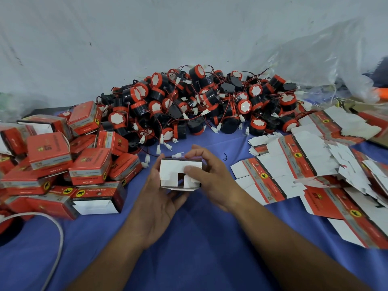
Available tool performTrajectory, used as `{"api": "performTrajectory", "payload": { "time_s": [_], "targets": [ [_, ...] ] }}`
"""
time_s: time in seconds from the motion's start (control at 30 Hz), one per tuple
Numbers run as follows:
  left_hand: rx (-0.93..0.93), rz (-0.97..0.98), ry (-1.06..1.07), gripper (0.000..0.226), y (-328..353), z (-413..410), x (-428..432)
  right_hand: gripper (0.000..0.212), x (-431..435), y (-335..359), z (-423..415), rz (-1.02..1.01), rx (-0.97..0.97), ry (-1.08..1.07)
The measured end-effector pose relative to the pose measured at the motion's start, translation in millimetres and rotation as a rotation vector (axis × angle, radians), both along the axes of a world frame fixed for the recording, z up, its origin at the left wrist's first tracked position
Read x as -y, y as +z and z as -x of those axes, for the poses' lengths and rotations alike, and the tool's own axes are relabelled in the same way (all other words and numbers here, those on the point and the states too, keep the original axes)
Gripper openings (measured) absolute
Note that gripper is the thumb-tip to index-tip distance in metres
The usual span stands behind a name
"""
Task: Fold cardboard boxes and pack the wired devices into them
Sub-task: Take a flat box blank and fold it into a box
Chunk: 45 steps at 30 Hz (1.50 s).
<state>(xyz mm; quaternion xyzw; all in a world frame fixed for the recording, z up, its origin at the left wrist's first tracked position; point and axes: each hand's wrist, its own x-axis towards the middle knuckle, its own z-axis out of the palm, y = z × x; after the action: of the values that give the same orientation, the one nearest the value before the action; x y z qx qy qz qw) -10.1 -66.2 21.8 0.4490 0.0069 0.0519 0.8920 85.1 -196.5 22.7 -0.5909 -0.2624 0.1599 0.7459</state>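
Over the middle of the bench's blue cloth (199,238), both hands grasp a small cardboard box (175,170). Its long axis runs left to right, and its matte white flapped end, notched by a square gap, faces the camera. The left hand (159,198) cups its left side and underside; the right hand (210,175) wraps the right side, thumb on a flap. Glossy black-and-red cylindrical wired devices (199,101) heap at the far edge, folded red boxes (63,160) lie left and flat blanks (304,164) right.

Red-and-black devices (201,101), blue cloth (189,238)
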Motion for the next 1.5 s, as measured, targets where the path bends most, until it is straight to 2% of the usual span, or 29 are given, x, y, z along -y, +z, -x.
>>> {"api": "performTrajectory", "payload": {
  "time_s": [0.13, 0.2, 0.33, 0.47, 0.57, 0.67, 0.77, 0.83, 0.9, 0.97, 1.07, 1.1, 1.17, 1.2, 1.3, 1.37, 1.5],
  "targets": [
    [-0.077, 0.042, 0.081, 0.055, -5, 0, -5, 0.029, 3, -3, 3, 0.161, 0.361, -0.045],
    [-0.085, 0.063, 0.131, 0.052, -6, -1, -7, 0.036, -1, -5, 5, 0.198, 0.451, -0.089],
    [-0.029, 0.111, 0.240, 0.045, -4, -2, -4, 0.062, -4, -6, 9, 0.258, 0.497, -0.205],
    [-0.002, 0.221, 0.271, 0.047, 5, 1, -6, 0.063, -6, -7, 17, 0.205, 0.678, -0.125],
    [0.015, 0.169, 0.210, 0.054, 5, 5, 2, 0.061, -11, -5, 23, 0.238, 0.734, -0.077],
    [0.086, 0.035, 0.192, 0.049, 0, 4, 17, 0.050, -10, -2, 22, 0.189, 0.639, -0.085],
    [0.041, -0.148, 0.144, 0.041, 2, 2, 14, 0.040, -8, 3, 23, 0.069, 0.391, -0.046],
    [-0.112, -0.360, 0.135, 0.040, 1, 4, 8, 0.039, -8, 5, 18, 0.055, 0.340, -0.127],
    [-0.204, -0.579, 0.172, 0.030, -4, 5, 4, 0.037, -4, 10, 11, 0.047, 0.278, -0.130],
    [-0.162, -0.747, 0.243, 0.023, -10, 4, 0, 0.036, 4, 16, 3, 0.036, 0.198, -0.059],
    [-0.007, -1.166, 0.426, 0.027, -8, 3, -17, 0.032, 17, 20, -8, 0.047, 0.138, 0.033],
    [0.032, -1.221, 0.459, 0.040, -5, 3, -20, 0.029, 20, 22, -9, 0.026, 0.105, 0.099],
    [0.144, -1.214, 0.437, 0.079, -2, 4, -22, 0.027, 23, 25, -7, -0.024, 0.050, 0.253],
    [0.233, -1.232, 0.416, 0.089, -2, 4, -20, 0.026, 23, 26, -5, -0.033, 0.034, 0.310],
    [0.450, -1.386, 0.460, 0.075, -5, 5, -15, 0.026, 23, 28, -2, -0.035, 0.044, 0.415],
    [0.461, -1.433, 0.531, 0.071, -3, 5, -16, 0.031, 22, 30, 0, -0.041, 0.030, 0.456],
    [0.408, -1.443, 0.669, 0.080, 0, 6, -14, 0.070, 13, 31, 7, -0.079, -0.058, 0.479]
  ]
}}
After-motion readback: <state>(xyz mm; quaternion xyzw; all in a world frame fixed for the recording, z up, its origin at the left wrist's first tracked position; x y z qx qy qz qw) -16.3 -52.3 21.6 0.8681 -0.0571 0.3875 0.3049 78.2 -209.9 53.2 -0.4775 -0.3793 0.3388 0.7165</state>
